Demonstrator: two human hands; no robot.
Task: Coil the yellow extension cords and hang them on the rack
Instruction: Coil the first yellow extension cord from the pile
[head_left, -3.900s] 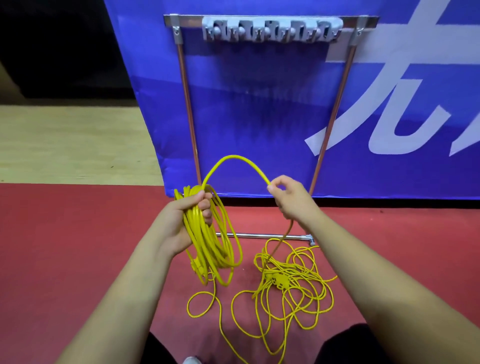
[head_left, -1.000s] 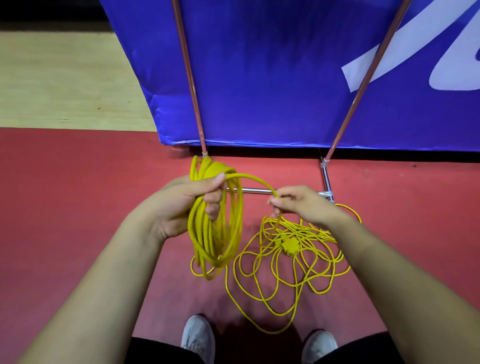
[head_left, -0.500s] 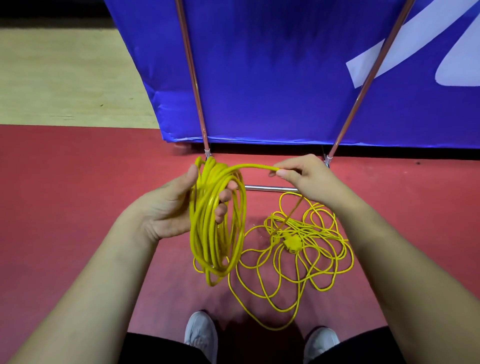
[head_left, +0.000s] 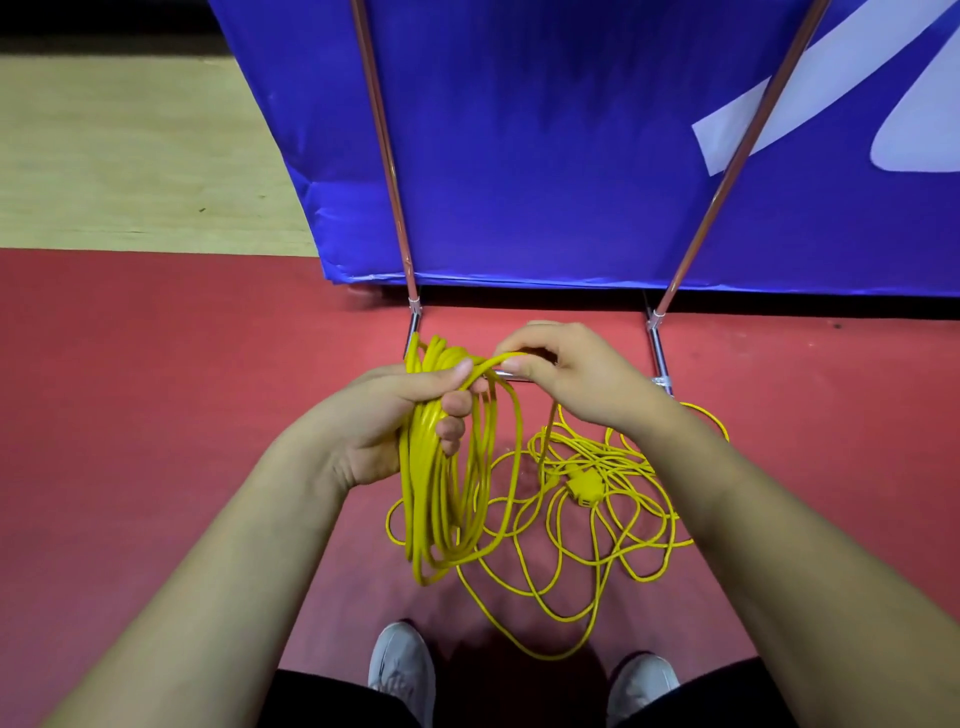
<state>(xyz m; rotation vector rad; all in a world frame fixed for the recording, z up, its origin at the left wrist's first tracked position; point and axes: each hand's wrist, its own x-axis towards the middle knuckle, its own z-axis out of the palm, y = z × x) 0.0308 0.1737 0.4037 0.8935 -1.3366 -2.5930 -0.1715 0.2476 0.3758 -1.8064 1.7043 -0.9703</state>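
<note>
Head view. Grips the hanging coil of thin yellow extension cord (head_left: 441, 493) in the left hand (head_left: 384, 421), thumb now clamped over the top loops where half a second ago lifted clear. Pinches the feeding strand (head_left: 493, 361) in the right hand (head_left: 576, 379), brought from apart to touching the left thumb. Amounts, probably, to one more loop laid on. Leaves a loose yellow tangle (head_left: 613, 525) with its yellow socket block (head_left: 584, 486) on the red floor (head_left: 156, 415), just before the foot of the copper-poled metal rack (head_left: 387, 156). Shows no hooks; hanging looks well off yet.
</note>
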